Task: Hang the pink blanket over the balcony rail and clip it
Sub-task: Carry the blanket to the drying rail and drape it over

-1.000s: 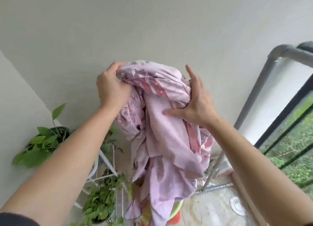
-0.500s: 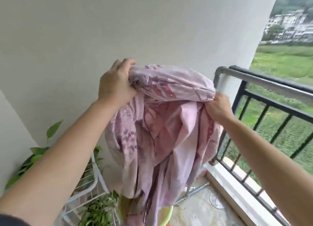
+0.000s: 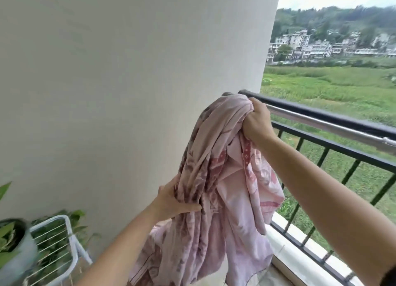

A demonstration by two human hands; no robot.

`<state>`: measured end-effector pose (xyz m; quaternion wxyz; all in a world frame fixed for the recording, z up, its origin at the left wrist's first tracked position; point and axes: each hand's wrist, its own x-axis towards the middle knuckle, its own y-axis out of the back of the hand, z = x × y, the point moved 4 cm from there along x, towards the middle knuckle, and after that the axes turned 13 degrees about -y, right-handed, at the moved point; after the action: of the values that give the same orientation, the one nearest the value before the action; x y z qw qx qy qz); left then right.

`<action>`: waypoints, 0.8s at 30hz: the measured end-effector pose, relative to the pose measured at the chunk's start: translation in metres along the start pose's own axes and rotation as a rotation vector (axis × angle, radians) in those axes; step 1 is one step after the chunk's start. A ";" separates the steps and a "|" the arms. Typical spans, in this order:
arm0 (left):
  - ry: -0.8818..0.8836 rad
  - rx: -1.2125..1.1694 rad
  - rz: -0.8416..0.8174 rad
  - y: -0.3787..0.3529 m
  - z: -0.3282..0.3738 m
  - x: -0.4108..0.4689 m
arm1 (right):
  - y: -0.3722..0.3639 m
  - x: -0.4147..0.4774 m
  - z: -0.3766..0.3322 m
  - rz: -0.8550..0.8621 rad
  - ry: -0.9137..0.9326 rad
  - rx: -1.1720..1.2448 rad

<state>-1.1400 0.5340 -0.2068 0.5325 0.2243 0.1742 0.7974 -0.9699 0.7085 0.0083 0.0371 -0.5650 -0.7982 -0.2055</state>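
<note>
Right of centre, the right hand (image 3: 256,123) fists the bunched pink blanket (image 3: 216,189) at the balcony rail (image 3: 334,125); lower down, the left hand (image 3: 173,202) clutches its hanging folds, arm outstretched.

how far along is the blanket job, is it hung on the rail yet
Early. Done: the pink blanket is up at the wall end of the balcony rail. In hand: the right hand grips its bunched top at the rail, and the left hand holds the hanging folds lower down. Left: spreading it over the rail and clipping it; no clips are in view.
</note>
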 end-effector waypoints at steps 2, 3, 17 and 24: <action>-0.009 -0.151 -0.035 -0.040 0.002 0.005 | 0.007 -0.004 -0.001 -0.007 -0.003 0.053; -0.002 -0.170 -0.020 -0.056 0.003 0.007 | 0.010 -0.005 -0.001 -0.014 -0.010 0.086; 0.270 0.040 0.019 -0.170 -0.029 0.024 | 0.103 -0.011 0.103 0.023 -0.176 0.290; 0.196 0.164 0.233 -0.092 -0.010 0.056 | 0.125 -0.007 0.133 0.091 -0.134 -0.022</action>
<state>-1.0928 0.6195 -0.2536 0.3970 0.2068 0.2626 0.8548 -0.8294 0.7866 -0.0795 -0.0133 -0.6137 -0.7700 -0.1744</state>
